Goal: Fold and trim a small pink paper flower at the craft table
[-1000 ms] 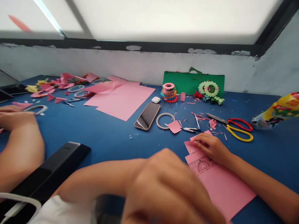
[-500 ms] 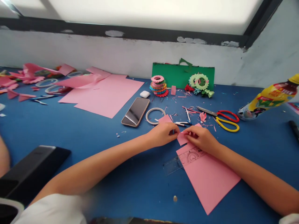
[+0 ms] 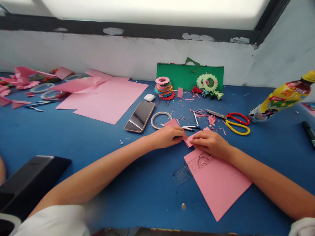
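Between my hands is a small piece of pink paper (image 3: 188, 144), which looks folded. My left hand (image 3: 170, 136) is closed at its left edge, fingertips pressed together on it. My right hand (image 3: 213, 143) is closed over the right side of the same piece, its fingers covering much of it. Under and below my right hand lies a larger pink sheet (image 3: 221, 186), with a clear plastic ruler (image 3: 182, 175) crossing its upper left corner. Another small pink piece (image 3: 171, 122) shows just beyond my left hand.
Beyond my hands are a roll of tape (image 3: 153, 122), a phone (image 3: 139, 116), red-and-yellow scissors (image 3: 237, 123) and paper scraps. A bottle (image 3: 278, 102) leans at the right. Large pink sheets (image 3: 110, 101) lie at the back left, and a black case (image 3: 34, 180) at the near left.
The small pink piece has gone from a wider, flatter shape to a narrower, folded-looking one. My right fingers have flattened down over it. The whole view has shifted slightly.
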`<state>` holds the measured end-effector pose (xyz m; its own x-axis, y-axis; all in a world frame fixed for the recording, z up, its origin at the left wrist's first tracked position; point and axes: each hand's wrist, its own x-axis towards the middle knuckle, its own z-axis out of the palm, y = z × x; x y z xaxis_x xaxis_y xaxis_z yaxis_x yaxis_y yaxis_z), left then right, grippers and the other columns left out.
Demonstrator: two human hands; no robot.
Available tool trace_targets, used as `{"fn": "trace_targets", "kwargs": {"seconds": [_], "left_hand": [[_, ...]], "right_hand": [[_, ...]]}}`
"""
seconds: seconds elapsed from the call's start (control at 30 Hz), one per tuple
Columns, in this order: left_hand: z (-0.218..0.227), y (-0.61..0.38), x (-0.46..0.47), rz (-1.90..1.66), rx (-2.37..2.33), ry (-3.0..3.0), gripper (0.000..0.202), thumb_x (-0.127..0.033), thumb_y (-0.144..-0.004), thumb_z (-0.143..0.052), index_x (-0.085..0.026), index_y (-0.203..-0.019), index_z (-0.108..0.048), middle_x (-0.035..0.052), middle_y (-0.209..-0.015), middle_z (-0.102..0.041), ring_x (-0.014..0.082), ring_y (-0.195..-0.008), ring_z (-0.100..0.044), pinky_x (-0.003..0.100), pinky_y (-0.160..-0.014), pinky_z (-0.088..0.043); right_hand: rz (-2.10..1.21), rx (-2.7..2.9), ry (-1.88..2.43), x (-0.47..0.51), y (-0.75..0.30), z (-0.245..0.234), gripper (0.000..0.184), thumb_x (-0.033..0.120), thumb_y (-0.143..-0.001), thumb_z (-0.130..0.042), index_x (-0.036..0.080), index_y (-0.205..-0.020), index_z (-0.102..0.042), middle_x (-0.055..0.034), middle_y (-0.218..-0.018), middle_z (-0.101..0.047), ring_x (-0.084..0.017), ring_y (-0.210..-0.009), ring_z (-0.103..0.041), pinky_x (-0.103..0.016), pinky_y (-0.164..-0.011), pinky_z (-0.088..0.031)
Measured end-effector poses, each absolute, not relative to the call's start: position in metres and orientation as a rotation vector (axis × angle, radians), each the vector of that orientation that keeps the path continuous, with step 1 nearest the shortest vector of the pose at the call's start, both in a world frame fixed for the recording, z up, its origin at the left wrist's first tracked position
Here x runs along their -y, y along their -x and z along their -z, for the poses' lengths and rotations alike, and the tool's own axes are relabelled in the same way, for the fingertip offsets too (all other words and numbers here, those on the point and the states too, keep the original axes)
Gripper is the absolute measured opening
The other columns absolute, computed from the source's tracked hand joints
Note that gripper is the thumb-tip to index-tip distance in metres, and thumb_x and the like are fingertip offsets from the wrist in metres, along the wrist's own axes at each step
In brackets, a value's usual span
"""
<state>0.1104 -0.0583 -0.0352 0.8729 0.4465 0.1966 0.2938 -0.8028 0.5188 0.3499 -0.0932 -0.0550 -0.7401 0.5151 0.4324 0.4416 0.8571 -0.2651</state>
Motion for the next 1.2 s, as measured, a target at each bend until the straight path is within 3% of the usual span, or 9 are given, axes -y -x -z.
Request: {"fn": "trace_targets", "kwargs": {"seconds": [0.27, 0.43, 0.97, 1.2], "left_hand": [[0.036, -0.109, 0.059, -0.367, -0.449, -2.942, 0.025, -0.011, -0.089, -0.044, -0.012, -0.105, -0.063, 0.0119, -0.101, -0.066, 0.0199, -0.092, -0.062, 0.028, -0.078, -0.049], [0.036, -0.107, 0.061, -0.262, -0.382, -3.116, 0.028, -0.014, -0.092, -0.039, -0.015, -0.111, -0.060, 0.0105, -0.105, -0.066, 0.0179, -0.089, -0.062, 0.025, -0.073, -0.049], [0.035, -0.108, 0.064, -0.259, -0.386, -3.146, 0.026, -0.014, -0.091, -0.041, -0.017, -0.105, -0.063, 0.0094, -0.103, -0.065, 0.0162, -0.085, -0.061, 0.026, -0.074, -0.049], [0.031, -0.118, 0.079, -0.165, -0.436, -3.184, 0.021, -0.014, -0.088, -0.044, -0.012, -0.094, -0.064, 0.0098, -0.093, -0.066, 0.0213, -0.086, -0.059, 0.032, -0.073, -0.048]], "right_hand": [[-0.056, 2.668, 0.625, 0.093, -0.350, 0.051, 0.026, 0.016, -0.090, -0.046, 0.020, -0.111, -0.061, -0.0078, -0.108, -0.065, -0.016, -0.092, -0.059, -0.031, -0.079, -0.050], [-0.038, 2.699, 0.572, 0.091, -0.350, 0.051, 0.026, 0.018, -0.090, -0.047, 0.018, -0.112, -0.061, -0.0089, -0.108, -0.064, -0.016, -0.094, -0.058, -0.032, -0.081, -0.051], [-0.048, 2.753, 0.545, 0.091, -0.350, 0.047, 0.028, 0.018, -0.092, -0.044, 0.019, -0.116, -0.058, -0.0087, -0.106, -0.065, -0.017, -0.102, -0.057, -0.035, -0.083, -0.051], [0.020, 2.761, 0.538, 0.094, -0.347, 0.044, 0.026, 0.017, -0.092, -0.044, 0.015, -0.111, -0.060, -0.0086, -0.109, -0.064, -0.018, -0.105, -0.056, -0.035, -0.089, -0.049]]}}
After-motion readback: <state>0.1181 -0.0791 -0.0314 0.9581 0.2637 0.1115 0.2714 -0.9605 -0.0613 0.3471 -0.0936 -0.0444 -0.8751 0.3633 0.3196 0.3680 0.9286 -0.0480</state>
